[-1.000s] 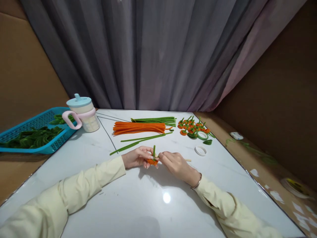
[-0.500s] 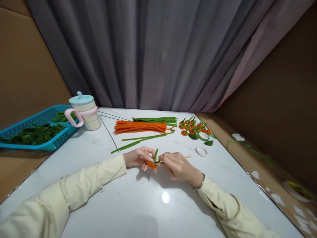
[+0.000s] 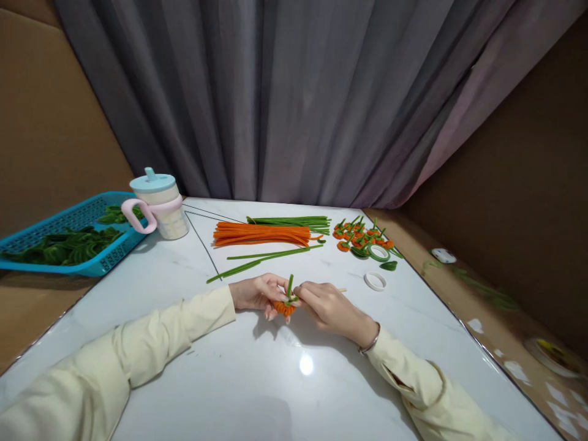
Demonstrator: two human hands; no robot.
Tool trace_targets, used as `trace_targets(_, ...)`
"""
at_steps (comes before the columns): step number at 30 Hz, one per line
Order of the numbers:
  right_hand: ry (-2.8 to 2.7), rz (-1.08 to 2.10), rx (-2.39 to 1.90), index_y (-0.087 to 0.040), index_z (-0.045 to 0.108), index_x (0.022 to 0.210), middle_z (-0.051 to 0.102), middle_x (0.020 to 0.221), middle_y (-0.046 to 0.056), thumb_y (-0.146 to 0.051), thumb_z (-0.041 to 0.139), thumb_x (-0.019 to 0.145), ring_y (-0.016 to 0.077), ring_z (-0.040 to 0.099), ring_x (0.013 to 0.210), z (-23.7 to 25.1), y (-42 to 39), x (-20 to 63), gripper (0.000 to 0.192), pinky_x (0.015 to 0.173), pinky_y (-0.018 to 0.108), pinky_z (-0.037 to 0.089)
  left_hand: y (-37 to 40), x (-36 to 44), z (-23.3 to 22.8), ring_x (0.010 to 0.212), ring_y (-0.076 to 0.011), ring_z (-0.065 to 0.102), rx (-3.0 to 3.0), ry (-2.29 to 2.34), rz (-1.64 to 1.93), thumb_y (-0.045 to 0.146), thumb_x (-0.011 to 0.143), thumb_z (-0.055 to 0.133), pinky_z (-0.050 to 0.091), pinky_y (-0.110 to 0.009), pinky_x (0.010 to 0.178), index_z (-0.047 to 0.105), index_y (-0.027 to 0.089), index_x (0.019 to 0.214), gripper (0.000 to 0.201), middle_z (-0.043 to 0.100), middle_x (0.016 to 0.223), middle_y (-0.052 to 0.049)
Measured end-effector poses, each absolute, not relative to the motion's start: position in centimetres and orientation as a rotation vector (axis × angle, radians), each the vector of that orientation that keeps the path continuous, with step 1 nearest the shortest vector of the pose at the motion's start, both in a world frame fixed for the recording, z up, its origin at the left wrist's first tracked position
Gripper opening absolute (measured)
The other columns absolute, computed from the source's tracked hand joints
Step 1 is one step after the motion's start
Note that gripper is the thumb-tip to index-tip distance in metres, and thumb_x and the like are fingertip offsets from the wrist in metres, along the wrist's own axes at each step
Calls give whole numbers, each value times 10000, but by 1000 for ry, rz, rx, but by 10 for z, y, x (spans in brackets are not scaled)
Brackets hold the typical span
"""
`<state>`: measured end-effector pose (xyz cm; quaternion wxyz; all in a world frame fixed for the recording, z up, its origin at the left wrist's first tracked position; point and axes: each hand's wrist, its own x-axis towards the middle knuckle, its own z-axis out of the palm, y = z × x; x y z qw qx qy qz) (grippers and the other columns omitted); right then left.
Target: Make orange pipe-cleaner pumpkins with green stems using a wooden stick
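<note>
Both my hands meet low over the middle of the white table (image 3: 285, 380). My left hand (image 3: 255, 293) pinches a small orange pipe-cleaner coil (image 3: 284, 307) with a green stem (image 3: 290, 285) sticking up from it. My right hand (image 3: 328, 306) grips the same piece from the right, fingers on the green wrap. A thin wooden stick (image 3: 340, 290) pokes out from behind my right hand; how it is held is hidden.
Behind the hands lie loose green pipe cleaners (image 3: 261, 260), an orange bundle (image 3: 261, 234) and a green bundle (image 3: 294, 222). Several finished orange pieces (image 3: 361, 236), a green tape roll (image 3: 379, 252) and a white ring (image 3: 375, 280) sit right. A lidded cup (image 3: 158, 205) and blue basket (image 3: 68, 242) stand left.
The orange coil has turned a little between my fingers and the green stem leans slightly right. The view has shifted a little; both hands stay in the same spot.
</note>
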<state>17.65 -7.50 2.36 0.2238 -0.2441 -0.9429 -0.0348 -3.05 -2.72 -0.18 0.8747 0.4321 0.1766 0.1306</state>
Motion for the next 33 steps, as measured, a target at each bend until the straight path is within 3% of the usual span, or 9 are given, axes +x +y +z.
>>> trace_targets(7,-2616,-79,-701,-178,456,761,507,645,19,-221,266,983,142,414,543,27,-75,177,295,503,256,278,-28,-30,2,420,-148,618,921,365,245,200,702,725,435,-167,360,592,75,880,255,707,664,-115)
trace_targets(19,-2565,-232,-684,-177,439,753,486,592,3,-235,198,1012,128,398,489,23,-78,174,358,472,274,233,-29,-30,3,399,-151,614,949,328,252,266,724,735,420,-166,346,552,104,854,277,703,632,-107)
trace_targets(33,-2521,-523,-548,-153,457,817,502,615,11,-77,296,957,136,469,525,13,-80,174,226,463,260,299,-29,-30,5,390,-153,612,950,297,224,256,728,723,426,-165,337,524,126,800,249,703,624,-89)
